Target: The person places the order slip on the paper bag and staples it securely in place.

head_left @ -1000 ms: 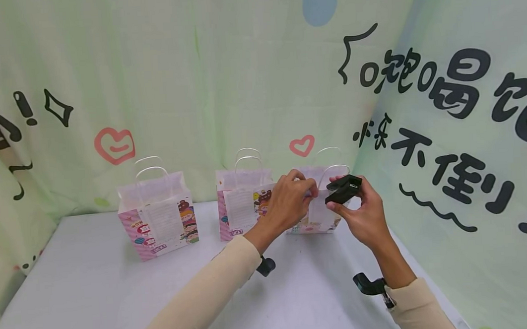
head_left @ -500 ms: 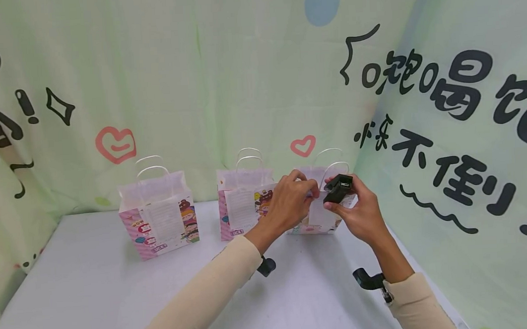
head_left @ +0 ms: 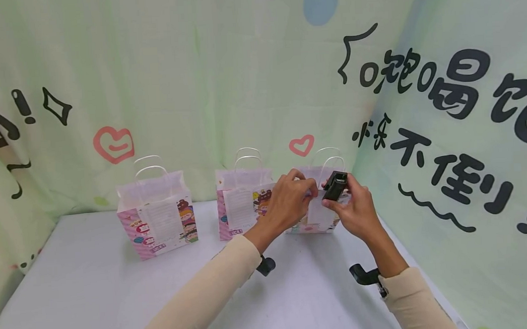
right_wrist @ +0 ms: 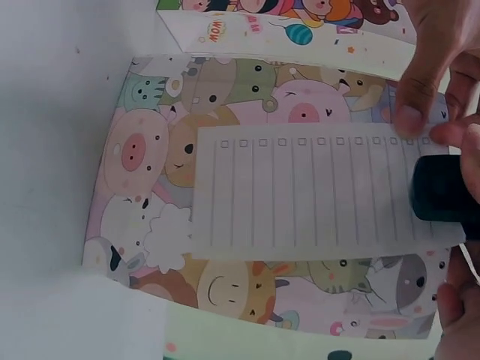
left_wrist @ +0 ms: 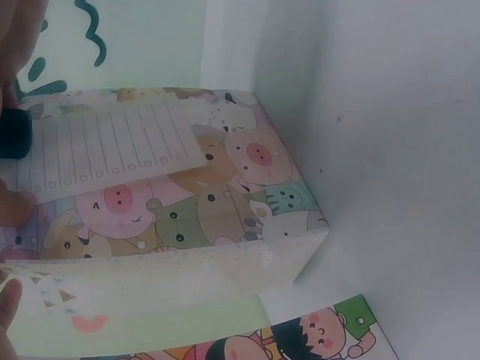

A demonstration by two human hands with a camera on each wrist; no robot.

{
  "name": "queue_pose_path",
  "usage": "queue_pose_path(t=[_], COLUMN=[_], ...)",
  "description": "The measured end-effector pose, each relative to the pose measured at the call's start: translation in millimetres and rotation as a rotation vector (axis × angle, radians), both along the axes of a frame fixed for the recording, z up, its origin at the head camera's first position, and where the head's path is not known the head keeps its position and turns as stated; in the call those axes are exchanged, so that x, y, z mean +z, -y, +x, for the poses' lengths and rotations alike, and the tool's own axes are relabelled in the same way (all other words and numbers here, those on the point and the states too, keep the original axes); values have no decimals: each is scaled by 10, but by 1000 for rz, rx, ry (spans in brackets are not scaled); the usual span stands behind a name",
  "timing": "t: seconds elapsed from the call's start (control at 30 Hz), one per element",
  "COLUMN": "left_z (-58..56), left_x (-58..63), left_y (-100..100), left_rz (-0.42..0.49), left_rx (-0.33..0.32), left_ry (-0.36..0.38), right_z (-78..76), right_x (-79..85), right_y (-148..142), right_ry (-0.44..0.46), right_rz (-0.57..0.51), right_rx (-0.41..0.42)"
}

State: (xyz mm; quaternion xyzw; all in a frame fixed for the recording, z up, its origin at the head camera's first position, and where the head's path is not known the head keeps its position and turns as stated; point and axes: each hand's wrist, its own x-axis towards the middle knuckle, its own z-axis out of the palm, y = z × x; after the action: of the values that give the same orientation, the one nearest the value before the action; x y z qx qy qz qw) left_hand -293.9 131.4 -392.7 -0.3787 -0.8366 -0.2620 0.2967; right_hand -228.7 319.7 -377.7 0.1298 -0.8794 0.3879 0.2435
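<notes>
A black stapler point(head_left: 335, 186) is gripped in my right hand point(head_left: 359, 213), angled over the top edge of the rightmost paper bag point(head_left: 317, 220). Against the bag's animal-printed front lies a white lined checklist sheet point(right_wrist: 307, 195). The stapler's dark end point(right_wrist: 437, 187) overlaps the sheet's upper end in the right wrist view. My left hand point(head_left: 289, 198) pinches the sheet and the bag's rim together near the upper left corner, its thumb point(right_wrist: 411, 118) pressing on the paper. In the left wrist view the sheet point(left_wrist: 112, 146) lies a little askew across the printed animals.
Two pink cartoon bags with white handles stand to the left, a middle bag point(head_left: 241, 213) and a left bag point(head_left: 159, 224), each with a lined sheet on its front. All stand on a white table point(head_left: 82, 293), with a printed curtain point(head_left: 165, 90) behind and at the right.
My right hand has brought the stapler leftward, closer to my left hand, and turned it more upright over the bag's edge. The left hand holds its place.
</notes>
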Motion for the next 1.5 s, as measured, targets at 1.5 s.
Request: queue_pose_path(t=[1.5], left_z=[28], left_x=[-12], left_y=[-40], left_rz=[-12], left_rx=[11], left_ry=[-3], right_z=[669], right_x=[-273], right_y=[-473], right_ry=[24], right_rz=[108], right_rx=[-309])
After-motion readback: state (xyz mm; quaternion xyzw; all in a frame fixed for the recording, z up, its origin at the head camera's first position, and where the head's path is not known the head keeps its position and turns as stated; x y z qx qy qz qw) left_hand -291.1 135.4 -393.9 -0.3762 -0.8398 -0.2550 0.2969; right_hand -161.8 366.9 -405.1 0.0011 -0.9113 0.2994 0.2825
